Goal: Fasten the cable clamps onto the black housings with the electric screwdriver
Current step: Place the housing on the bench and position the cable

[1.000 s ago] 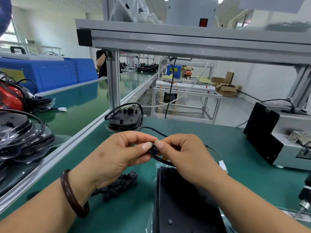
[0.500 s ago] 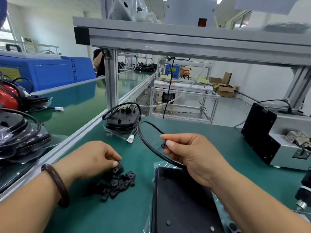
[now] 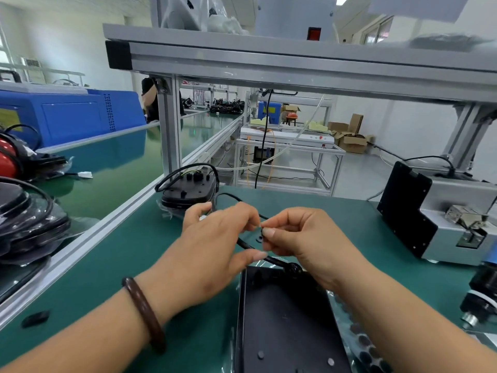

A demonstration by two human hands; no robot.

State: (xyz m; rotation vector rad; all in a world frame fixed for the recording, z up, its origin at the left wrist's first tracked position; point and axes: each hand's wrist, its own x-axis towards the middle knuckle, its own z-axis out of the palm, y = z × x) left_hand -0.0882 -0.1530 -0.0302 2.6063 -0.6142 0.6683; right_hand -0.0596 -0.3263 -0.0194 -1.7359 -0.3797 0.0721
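One cable (image 3: 244,243), left hand (image 3: 215,243), right hand (image 3: 306,238) near housing (image 3: 282,319)

A green worktop (image 3: 113,265) runs under an aluminium frame, with a heavy beam (image 3: 295,65) overhead and an upright post (image 3: 168,130) at its left edge. Left of the post lies a glossy green conveyor belt (image 3: 107,168), and a blue machine (image 3: 70,117) stands behind it. A red object (image 3: 5,162) shows at the far left edge. On the right of the worktop sits a grey box (image 3: 457,211) with a black side panel (image 3: 403,208). Further back stand a white-topped trolley (image 3: 287,138) and open cardboard boxes (image 3: 352,140) on the floor. A person in a dark top (image 3: 150,103) stands behind the post.
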